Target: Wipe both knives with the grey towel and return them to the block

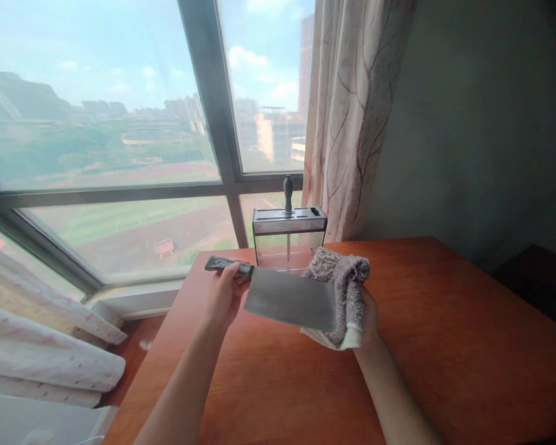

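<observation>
My left hand (229, 292) is closed around the dark handle of a cleaver (290, 300), whose broad grey blade points to the right above the table. A fluffy grey-brown towel with a pale edge (349, 290) is folded over the far end of the blade. My right hand (369, 312) grips the towel from its right side, and most of its fingers are hidden behind the cloth. Just behind the blade stands a clear-sided knife block (290, 221) with a dark top frame. One dark-handled tool (288, 194) stands upright in its slot.
The reddish-brown wooden table (445, 346) stretches under both hands, with its left edge near my left forearm. A large window (97, 123) fills the back left. A patterned curtain (347, 111) hangs behind the knife block, and more curtain fabric (46, 346) lies at the lower left.
</observation>
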Tool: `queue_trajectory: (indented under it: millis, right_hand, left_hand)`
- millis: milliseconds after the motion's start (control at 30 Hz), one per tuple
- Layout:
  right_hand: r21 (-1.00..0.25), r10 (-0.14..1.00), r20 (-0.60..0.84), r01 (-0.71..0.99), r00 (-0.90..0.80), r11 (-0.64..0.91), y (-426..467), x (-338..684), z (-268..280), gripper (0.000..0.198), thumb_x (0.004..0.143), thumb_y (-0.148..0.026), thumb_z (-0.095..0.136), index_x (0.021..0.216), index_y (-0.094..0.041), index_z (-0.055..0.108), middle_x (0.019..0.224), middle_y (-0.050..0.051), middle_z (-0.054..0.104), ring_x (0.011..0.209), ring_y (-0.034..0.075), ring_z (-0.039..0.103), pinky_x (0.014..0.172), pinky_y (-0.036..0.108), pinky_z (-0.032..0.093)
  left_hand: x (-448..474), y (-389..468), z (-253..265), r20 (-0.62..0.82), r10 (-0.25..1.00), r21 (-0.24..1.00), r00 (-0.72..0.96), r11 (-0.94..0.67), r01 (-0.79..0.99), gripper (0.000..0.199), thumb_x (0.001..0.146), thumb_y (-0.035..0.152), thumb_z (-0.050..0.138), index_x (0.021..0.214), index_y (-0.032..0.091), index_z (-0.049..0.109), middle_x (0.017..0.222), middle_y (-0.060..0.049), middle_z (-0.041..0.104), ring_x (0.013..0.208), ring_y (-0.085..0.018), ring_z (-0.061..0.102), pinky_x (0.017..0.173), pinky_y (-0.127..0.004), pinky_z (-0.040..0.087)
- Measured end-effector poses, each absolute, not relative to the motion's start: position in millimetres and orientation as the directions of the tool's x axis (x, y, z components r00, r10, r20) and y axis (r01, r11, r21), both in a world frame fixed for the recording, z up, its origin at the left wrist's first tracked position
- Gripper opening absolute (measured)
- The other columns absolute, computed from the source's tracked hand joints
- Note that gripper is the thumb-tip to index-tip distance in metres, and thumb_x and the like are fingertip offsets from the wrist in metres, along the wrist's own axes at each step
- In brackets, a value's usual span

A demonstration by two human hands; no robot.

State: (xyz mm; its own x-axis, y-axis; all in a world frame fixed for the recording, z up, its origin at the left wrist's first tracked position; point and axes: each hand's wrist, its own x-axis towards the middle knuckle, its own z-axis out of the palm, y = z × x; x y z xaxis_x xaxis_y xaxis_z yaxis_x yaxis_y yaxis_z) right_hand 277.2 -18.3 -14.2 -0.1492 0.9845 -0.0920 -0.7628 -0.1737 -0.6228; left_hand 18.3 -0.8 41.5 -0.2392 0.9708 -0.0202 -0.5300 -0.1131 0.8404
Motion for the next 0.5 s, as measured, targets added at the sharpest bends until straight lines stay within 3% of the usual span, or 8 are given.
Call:
queue_trajectory:
  millis: [200,333,433,500]
  right_hand:
    - [-0.643,0.993,-0.081,-0.757,-0.089,-0.12,-14.6,280.1,-18.5,0.043,0.076,-0.058,0.057,0.093,-0.022,0.072,0.089,0.008,0.075,0.092,0.03,0.069,0.082,0.052,0.055]
    - [-0.668,0.965,-0.076,-0.732,0.251,0.138,-14.9,284.9,-17.8,0.027,0.073,-0.039,0.066,0.095,-0.024,0.069,0.089,0.002,0.074,0.084,0.023,0.069,0.078,0.042,0.055]
    - [-0.748,0.843,0.041,-0.543,0.536,0.381,-16.4,289.6,-20.6,0.039,0.065,-0.028,0.072,0.104,-0.023,0.066,0.092,0.0,0.073,0.083,0.021,0.068,0.075,0.038,0.054]
    - [-0.835,0.766,0.198,-0.305,0.611,0.459,-18.5,289.4,-22.0,0.05,0.06,-0.026,0.076,0.109,-0.022,0.063,0.096,0.001,0.071,0.086,0.023,0.066,0.078,0.041,0.053]
  left_hand:
    - [16.1,-4.2,43.7,-0.096,0.993,0.847,-0.075,0.042,-0.531,0.021,0.076,0.033,0.071,0.08,0.013,0.065,0.07,-0.004,0.071,0.065,-0.016,0.068,0.061,-0.024,0.055]
    - [12.2,-4.4,47.0,-0.086,0.993,0.814,-0.083,0.022,-0.58,0.018,0.077,0.03,0.072,0.084,0.014,0.067,0.072,-0.004,0.073,0.068,-0.015,0.07,0.064,-0.023,0.057]
    - [11.3,-4.5,49.0,-0.066,0.992,0.776,-0.106,-0.016,-0.631,0.013,0.077,0.027,0.072,0.081,0.016,0.066,0.073,-0.003,0.074,0.067,-0.014,0.07,0.066,-0.024,0.058]
    - [12.8,-4.8,49.2,-0.054,0.992,0.75,-0.113,-0.034,-0.66,0.012,0.077,0.026,0.072,0.082,0.017,0.066,0.073,-0.002,0.074,0.066,-0.014,0.071,0.068,-0.025,0.058]
